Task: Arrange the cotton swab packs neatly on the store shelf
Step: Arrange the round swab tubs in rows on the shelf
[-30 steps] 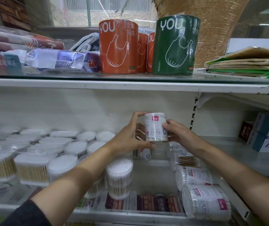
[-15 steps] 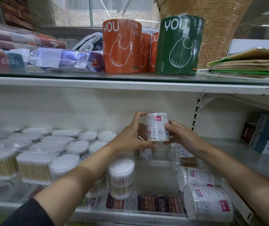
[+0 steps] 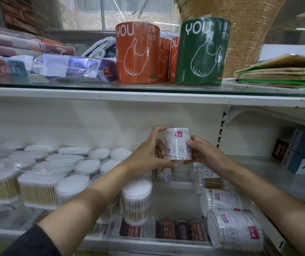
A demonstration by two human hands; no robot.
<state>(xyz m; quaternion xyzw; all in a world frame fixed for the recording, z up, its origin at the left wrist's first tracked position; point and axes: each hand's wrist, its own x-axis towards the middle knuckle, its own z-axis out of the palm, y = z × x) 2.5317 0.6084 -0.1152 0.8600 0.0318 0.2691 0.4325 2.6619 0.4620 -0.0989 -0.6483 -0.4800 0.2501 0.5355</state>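
At the shelf's front right, 2 wrapped round packs lie on their sides, probably waiting to be stood up. Left of them an upright tub shows its cotton tips. Above the bare shelf floor, the left hand and right hand curl their fingers round 1 upright swab pack, label outward, likely squaring it before placement.

both hands hold 1 upright swab pack above the shelf.
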